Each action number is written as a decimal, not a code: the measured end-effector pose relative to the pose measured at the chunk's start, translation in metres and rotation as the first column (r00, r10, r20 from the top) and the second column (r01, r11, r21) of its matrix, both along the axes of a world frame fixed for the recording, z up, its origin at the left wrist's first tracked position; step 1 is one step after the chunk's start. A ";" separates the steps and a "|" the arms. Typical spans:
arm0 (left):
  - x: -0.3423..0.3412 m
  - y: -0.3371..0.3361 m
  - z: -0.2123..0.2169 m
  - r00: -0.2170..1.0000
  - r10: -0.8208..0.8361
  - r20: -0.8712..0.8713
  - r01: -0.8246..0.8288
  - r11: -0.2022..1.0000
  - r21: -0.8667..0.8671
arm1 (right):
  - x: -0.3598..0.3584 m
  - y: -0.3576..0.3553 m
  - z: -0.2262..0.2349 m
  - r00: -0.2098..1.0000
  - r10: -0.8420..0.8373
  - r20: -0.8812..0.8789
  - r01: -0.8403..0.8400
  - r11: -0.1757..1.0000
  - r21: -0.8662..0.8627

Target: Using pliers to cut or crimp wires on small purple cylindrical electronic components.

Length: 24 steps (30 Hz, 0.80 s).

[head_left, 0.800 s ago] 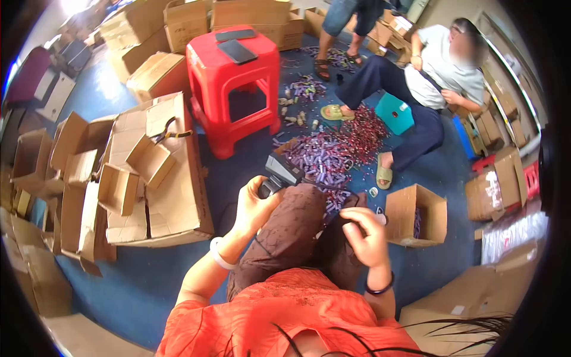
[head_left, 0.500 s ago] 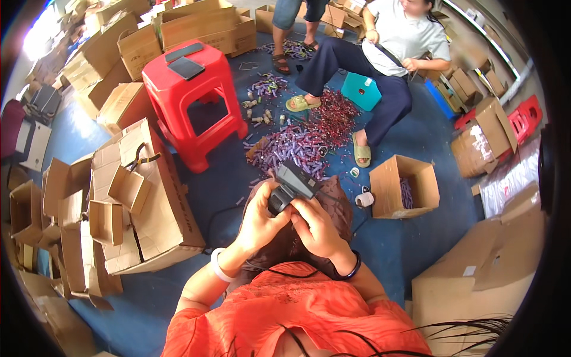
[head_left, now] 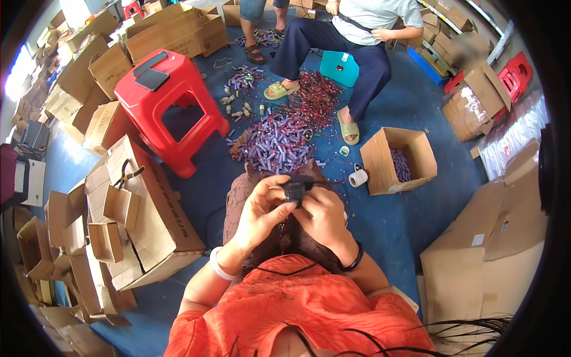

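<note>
Both my hands hold a small black block-shaped device [head_left: 295, 189] above my lap. My left hand [head_left: 260, 213] grips its left side with the fingers curled over it. My right hand [head_left: 323, 215] clasps it from the right and below. A white bangle sits on my left wrist and a dark band on my right. Beyond my knees a heap of small purple cylinders [head_left: 276, 143] lies on the blue floor.
A red plastic stool [head_left: 169, 101] stands ahead left. Flat and folded cardboard boxes [head_left: 128, 214] lie to my left. An open box with purple cylinders [head_left: 397, 160] and a tape roll [head_left: 358, 178] sit right. Another person [head_left: 351, 41] sits ahead beside a teal stool [head_left: 339, 67].
My hands came together: the right hand joined the left on the black device, and both drew it closer over my lap. The view has tilted down and nearer.
</note>
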<state>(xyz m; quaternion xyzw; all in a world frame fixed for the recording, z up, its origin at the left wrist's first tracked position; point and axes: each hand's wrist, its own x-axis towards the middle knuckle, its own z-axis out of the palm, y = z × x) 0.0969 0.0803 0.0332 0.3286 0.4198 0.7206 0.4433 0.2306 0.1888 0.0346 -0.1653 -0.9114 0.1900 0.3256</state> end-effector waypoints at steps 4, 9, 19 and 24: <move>0.001 0.011 -0.019 0.994 0.082 -0.071 -0.081 0.996 0.022 | -0.001 0.003 0.005 0.992 0.021 -0.126 -0.064 0.934 -0.351; 0.005 0.017 -0.012 0.835 0.083 -0.544 -0.198 0.968 -0.156 | 0.002 0.009 -0.003 0.995 -0.024 -0.101 0.003 0.979 -0.206; -0.011 0.033 -0.009 0.951 0.016 0.310 0.030 0.989 -0.142 | 0.036 0.018 -0.013 0.945 -0.108 -0.309 -0.021 0.923 -0.384; -0.009 0.032 -0.022 0.889 -0.131 0.439 0.145 0.989 0.000 | 0.087 0.019 -0.025 0.859 -0.351 -0.373 0.119 0.845 -0.522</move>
